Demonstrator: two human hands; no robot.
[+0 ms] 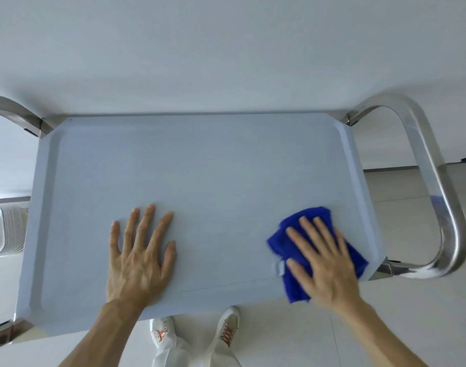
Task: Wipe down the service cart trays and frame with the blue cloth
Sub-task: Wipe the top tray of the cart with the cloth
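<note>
The cart's top tray (200, 160) is a pale grey plastic rectangle with a raised rim, filling the middle of the head view. A crumpled blue cloth (279, 242) lies on its near right corner. My right hand (324, 263) presses flat on the cloth with straight, spread fingers. My left hand (139, 255) rests flat on the bare tray surface at the near left, fingers spread, holding nothing. The steel frame handle (438, 186) loops around the tray's right end; another steel bend (11, 109) shows at the far left corner.
A white wall stands right behind the cart's far edge. Pale floor tiles (401, 327) lie to the right and below, with my white shoes (226, 332) under the tray's near edge. A white ribbed object (6, 231) sits low at the left edge.
</note>
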